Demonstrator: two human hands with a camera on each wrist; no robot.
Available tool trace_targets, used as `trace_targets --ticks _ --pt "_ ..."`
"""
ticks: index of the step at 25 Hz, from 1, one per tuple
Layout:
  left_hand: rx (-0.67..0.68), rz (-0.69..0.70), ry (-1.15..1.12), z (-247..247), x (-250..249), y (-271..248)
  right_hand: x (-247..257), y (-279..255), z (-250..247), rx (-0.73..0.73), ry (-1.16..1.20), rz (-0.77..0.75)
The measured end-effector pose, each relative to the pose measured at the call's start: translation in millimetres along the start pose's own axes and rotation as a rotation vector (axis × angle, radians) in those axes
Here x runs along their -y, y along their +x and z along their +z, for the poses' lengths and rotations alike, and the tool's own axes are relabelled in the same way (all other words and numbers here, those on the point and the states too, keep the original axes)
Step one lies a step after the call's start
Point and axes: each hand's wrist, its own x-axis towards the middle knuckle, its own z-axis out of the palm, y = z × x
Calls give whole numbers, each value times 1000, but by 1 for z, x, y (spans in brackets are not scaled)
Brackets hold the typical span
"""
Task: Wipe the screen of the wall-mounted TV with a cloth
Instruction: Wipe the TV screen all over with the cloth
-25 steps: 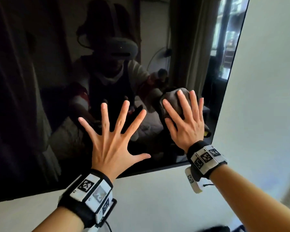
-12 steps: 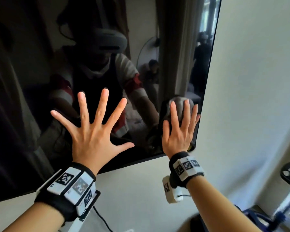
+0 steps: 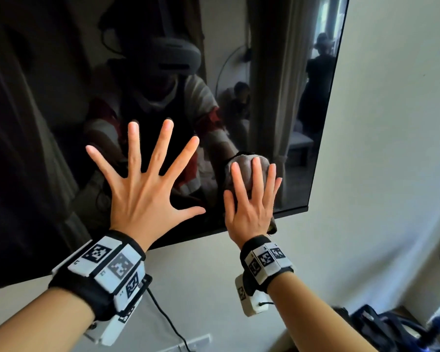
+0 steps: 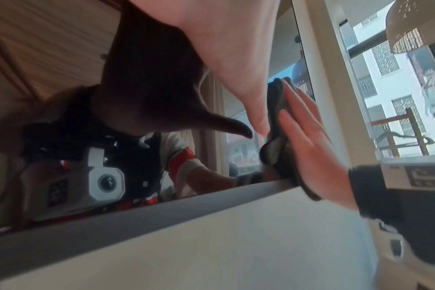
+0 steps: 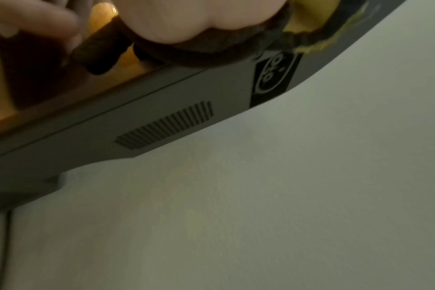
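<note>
Wall-mounted TV [image 3: 48,123] on a pale wall [image 3: 391,123], dark screen [image 3: 302,174] off and mirroring the room. Lower right corner of the panel in view, thin dark bezel along the bottom edge.

Right hand [image 3: 249,212] flat on a grey cloth [image 3: 245,163], fingers straight and close together, pressing the bunched fabric against the glass near that lower right corner. Cloth sandwiched between palm and screen, a fold poking out above the fingertips and another hanging past the bottom bezel below the heel of the hand. Seen from the left wrist, same arrangement side-on: cloth [image 4: 276,121] squeezed between right hand [image 4: 311,141] and screen, trailing end drooping over the frame. From the right wrist, blurred — heel of the right hand [image 5: 176,17] with the cloth [image 5: 199,53] wrapped under it, a yellowish patch of fabric at one end, a vent grille [image 5: 166,125] on the TV's underside just below.

Left hand [image 3: 148,189] spread wide, all five fingers splayed and straight, holding nothing, level with the lower part of the screen and just left of the right hand; thumb tip near the cloth but apart from it. Contact with the glass — cannot tell. Same left hand [image 4: 224,49] from its own wrist, thumb pointing toward the cloth.

Marker-tagged wristbands on both wrists. Black cable [image 3: 163,318] running down the wall beneath the TV.
</note>
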Motion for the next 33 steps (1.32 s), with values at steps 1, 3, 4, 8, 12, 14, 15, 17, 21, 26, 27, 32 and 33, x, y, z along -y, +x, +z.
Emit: trace_targets --ticks 1,3,4,8,12,14,15,17,21,26,27,32,33 --pt "9 29 18 -1 9 -6 -5 4 1 -7 -8 8" --pt "30 71 50 -3 30 -18 -6 13 2 -88 0 261" --pt "36 89 64 -4 44 -24 3 15 5 -124 17 403" --pt "23 117 96 -9 97 -36 96 -8 28 -70 14 260" --pt "-8 78 85 -14 150 -55 132 -18 42 -86 -17 245" --pt "-13 31 86 -18 188 -68 140 -14 44 -150 4 423" --pt "-6 10 89 -19 207 -77 150 -14 46 -171 19 500" --pt "8 -30 77 -21 237 -90 190 -23 54 -158 19 467" --pt "15 -47 40 -15 256 -102 260 -67 75 -5 9 6" --pt "-21 -25 39 -10 258 -101 236 -42 74 -134 2 458" --pt "-30 -22 42 -10 258 -102 247 -42 75 -140 11 479" --pt "-43 -102 83 -16 297 -130 297 -72 85 32 50 -134" --pt "-34 -121 91 -16 309 -140 285 -63 85 -12 27 -71"
